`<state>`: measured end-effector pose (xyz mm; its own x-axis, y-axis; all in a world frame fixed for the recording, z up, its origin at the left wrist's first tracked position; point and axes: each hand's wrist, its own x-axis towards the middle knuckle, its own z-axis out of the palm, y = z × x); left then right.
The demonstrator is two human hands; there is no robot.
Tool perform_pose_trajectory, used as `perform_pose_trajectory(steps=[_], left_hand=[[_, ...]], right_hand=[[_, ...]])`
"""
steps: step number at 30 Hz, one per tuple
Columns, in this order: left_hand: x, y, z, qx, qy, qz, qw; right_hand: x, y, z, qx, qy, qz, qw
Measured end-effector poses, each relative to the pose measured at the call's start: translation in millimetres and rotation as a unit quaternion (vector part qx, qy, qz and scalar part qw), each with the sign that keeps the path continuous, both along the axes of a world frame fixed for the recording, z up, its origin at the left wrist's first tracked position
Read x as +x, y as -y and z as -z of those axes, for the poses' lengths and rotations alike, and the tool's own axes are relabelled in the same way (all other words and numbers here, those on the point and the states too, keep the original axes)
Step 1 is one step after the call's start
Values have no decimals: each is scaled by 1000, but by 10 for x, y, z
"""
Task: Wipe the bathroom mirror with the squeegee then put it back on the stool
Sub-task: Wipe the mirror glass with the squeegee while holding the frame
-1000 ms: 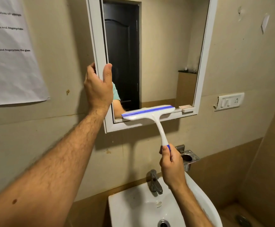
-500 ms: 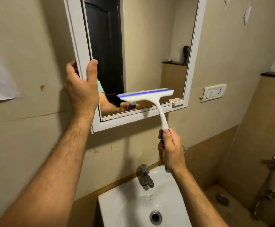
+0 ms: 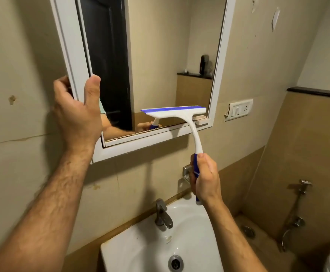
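Squeegee point(image 3: 177, 114) is gripped by the blue handle in the right hand point(image 3: 206, 178), fingers wrapped tight round it. Blade w/ blue strip is held level against the lower right of the mirror point(image 3: 160, 55), just above the bottom frame. Left hand point(image 3: 77, 112) is set on the mirror's left frame edge, thumb in front, fingers curled behind. Sink point(image 3: 189, 242) & tap point(image 3: 163, 214) are seen below.
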<state>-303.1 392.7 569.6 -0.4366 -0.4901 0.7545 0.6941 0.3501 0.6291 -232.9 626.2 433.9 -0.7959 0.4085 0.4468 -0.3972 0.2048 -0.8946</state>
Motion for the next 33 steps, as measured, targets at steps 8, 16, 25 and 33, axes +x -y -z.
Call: perform_pose_trajectory(steps=[8, 16, 25, 33], left_hand=[[17, -17, 23, -7, 3, 5, 1000], [71, -34, 9, -17, -6, 5, 1000], [59, 0, 5, -14, -19, 19, 1000], [64, -4, 22, -20, -22, 22, 999]], right_hand=[[30, -211, 149, 13, 9, 32, 999], [-105, -170, -113, -6, -9, 22, 1000], [-69, -181, -113, 9, -29, 36, 999], [-149, -210, -177, -12, -10, 38, 999]])
